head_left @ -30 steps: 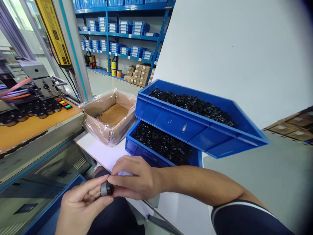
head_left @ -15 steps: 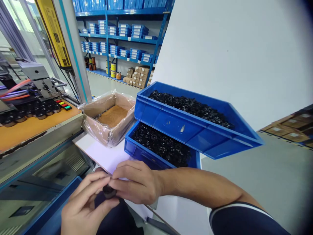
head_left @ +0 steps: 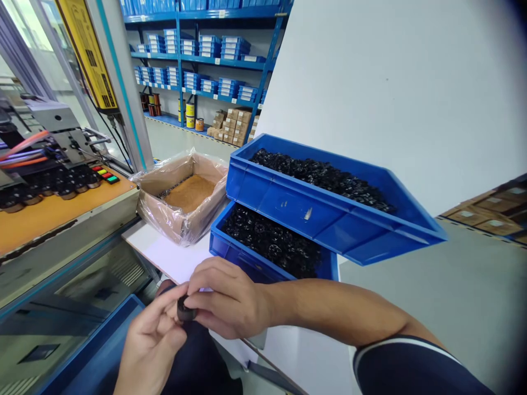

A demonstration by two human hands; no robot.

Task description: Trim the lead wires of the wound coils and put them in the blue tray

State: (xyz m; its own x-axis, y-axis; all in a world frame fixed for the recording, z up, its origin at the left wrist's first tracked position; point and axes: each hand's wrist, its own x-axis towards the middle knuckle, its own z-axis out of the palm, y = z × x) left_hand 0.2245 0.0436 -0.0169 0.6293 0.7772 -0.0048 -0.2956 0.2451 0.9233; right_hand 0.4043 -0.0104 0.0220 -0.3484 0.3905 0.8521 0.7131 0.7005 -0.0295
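Observation:
A small black round part (head_left: pixel 185 311) sits between both my hands, low in the middle of the view. My left hand (head_left: pixel 150 345) pinches it from below with thumb and fingers. My right hand (head_left: pixel 226 299) closes over it from the right with fingertips on the part. Just behind my hands stands a lower blue bin (head_left: pixel 230 253) full of similar black parts. An upper blue bin (head_left: pixel 288 204), tilted and also filled with black parts, rests above it.
A plastic-lined cardboard box (head_left: pixel 164 211) with brown contents stands left of the bins on a white tabletop (head_left: pixel 173 258). A machine with an orange deck (head_left: pixel 45 216), a row of black parts and coloured buttons (head_left: pixel 105 174) is at left. Blue shelving (head_left: pixel 206 66) is far behind.
My left hand has shifted right and turned, and the part has been rotated between my fingers, its grey side no longer showing. My right hand stays almost in place.

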